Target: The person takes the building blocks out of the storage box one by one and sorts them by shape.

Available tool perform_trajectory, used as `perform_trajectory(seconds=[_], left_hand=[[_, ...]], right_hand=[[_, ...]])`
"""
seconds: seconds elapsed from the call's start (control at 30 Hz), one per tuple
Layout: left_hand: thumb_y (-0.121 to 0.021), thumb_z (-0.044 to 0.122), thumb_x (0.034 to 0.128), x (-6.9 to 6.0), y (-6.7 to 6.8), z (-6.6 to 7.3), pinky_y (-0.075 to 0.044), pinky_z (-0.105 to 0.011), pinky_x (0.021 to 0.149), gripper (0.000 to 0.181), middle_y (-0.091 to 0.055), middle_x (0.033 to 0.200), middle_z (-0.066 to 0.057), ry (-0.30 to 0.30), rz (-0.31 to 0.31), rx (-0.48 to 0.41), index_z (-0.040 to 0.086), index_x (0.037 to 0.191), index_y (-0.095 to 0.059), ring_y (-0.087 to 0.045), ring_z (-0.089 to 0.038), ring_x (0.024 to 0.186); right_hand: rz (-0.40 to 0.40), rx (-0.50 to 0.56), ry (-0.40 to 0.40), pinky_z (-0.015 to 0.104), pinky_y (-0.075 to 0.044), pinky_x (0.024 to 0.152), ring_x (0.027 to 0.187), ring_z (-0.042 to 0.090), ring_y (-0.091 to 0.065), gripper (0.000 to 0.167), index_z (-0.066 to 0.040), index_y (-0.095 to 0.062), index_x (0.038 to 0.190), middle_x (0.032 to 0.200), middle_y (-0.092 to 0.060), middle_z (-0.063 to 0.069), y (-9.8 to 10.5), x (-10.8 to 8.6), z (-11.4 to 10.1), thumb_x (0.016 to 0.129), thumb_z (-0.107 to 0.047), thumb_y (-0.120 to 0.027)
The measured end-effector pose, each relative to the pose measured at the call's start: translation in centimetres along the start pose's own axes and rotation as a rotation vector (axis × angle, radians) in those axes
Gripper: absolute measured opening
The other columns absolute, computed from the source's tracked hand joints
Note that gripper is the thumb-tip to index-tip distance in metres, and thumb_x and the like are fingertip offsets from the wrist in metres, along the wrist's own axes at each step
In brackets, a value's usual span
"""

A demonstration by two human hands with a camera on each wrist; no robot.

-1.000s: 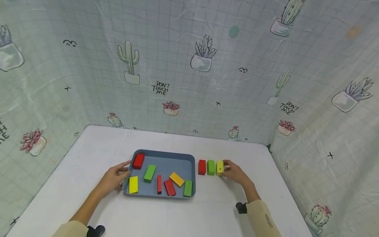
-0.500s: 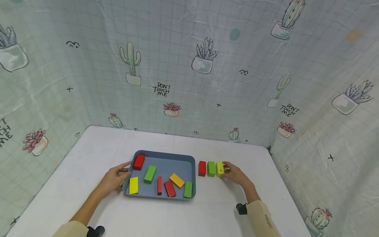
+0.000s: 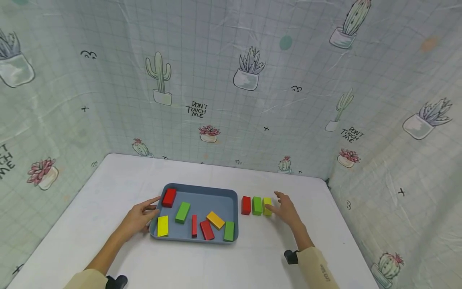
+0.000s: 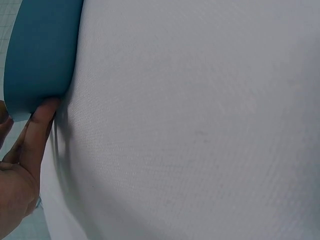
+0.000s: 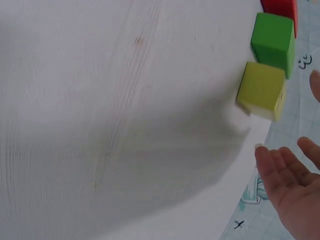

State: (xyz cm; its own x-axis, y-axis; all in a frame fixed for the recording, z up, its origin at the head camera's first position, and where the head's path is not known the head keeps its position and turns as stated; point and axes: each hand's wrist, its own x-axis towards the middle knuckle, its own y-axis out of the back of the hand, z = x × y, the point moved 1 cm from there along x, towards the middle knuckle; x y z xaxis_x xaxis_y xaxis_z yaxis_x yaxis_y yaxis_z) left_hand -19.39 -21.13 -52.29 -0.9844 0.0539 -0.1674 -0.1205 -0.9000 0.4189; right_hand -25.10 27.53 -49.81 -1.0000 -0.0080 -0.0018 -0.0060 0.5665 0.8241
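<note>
Left hand (image 3: 136, 218), fingers loosely extended, touching the left end of the rectangular blue-grey tray (image 3: 203, 198) without clasping it; the left wrist view shows a fingertip against the outer wall. Inside the tray, from left to right: a yellow block (image 3: 163, 226) at the near left corner; a red block (image 3: 169, 198) at the far left corner; a green block (image 3: 183, 212), set aslant; a narrow red block (image 3: 194, 226); a wider red block (image 3: 207, 230), tilted; an orange block (image 3: 215, 220), lying diagonally just beside it; and a second green block (image 3: 229, 231) at the near right corner. Right of the tray, on the white table (image 3: 180, 263), a row of three: red block (image 3: 246, 205), green block (image 3: 257, 206), yellow block (image 3: 266, 201). Right hand (image 3: 288, 212), released, thumb and fingers spread, just beside the row's yellow block; the right wrist view shows them apart. Behind, a cactus-print cloth (image 3: 231, 112).
</note>
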Motion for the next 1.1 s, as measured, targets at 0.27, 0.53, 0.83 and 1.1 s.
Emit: perform_trajectory(seconds=[0.27, 0.53, 0.83, 1.1], left_hand=[[-0.058, 0.016, 0.0936, 0.0, 0.1, 0.2, -0.054, -0.035, 0.058, 0.054, -0.046, 0.131, -0.028, -0.009, -0.011, -0.002, 0.014, 0.144, -0.039, -0.055, -0.032, 0.098], [-0.059, 0.018, 0.0937, -0.2, 0.1, 0.3, -0.054, -0.035, 0.057, 0.055, -0.046, 0.130, -0.029, -0.010, -0.014, 0.003, 0.013, 0.144, -0.039, -0.055, -0.031, 0.095], [-0.059, 0.017, 0.0934, -0.3, 0.0, 0.0, -0.054, -0.034, 0.057, 0.055, -0.047, 0.129, -0.028, -0.015, -0.009, -0.005, 0.013, 0.144, -0.040, -0.055, -0.031, 0.094], [-0.058, 0.016, 0.0933, -0.3, 0.0, 0.0, -0.055, -0.034, 0.058, 0.054, -0.046, 0.129, -0.028, -0.022, -0.005, -0.020, 0.014, 0.144, -0.040, -0.055, -0.032, 0.097]], right_hand=[[0.091, 0.061, 0.084, 0.044, -0.047, 0.088, 0.109, 0.030, -0.052, 0.062, -0.001, -0.047, 0.133, 0.124, -0.053, 0.018, -1.0, 0.1, -2.3, 0.082, -0.024, -0.074], [0.125, 0.091, 0.165, 0.042, -0.048, 0.086, 0.105, 0.028, -0.054, 0.059, -0.002, -0.050, 0.132, 0.120, -0.056, 0.016, -1.2, 0.3, -4.7, 0.082, -0.022, -0.075], [0.083, 0.150, 0.209, 0.038, -0.051, 0.083, 0.106, 0.026, -0.055, 0.060, -0.004, -0.050, 0.132, 0.123, -0.056, 0.016, -2.5, 0.8, -7.1, 0.082, -0.024, -0.075], [0.062, 0.140, 0.256, 0.035, -0.052, 0.082, 0.107, 0.026, -0.055, 0.061, -0.006, -0.050, 0.133, 0.122, -0.056, 0.013, -3.7, 0.9, -10.0, 0.082, -0.028, -0.074]])
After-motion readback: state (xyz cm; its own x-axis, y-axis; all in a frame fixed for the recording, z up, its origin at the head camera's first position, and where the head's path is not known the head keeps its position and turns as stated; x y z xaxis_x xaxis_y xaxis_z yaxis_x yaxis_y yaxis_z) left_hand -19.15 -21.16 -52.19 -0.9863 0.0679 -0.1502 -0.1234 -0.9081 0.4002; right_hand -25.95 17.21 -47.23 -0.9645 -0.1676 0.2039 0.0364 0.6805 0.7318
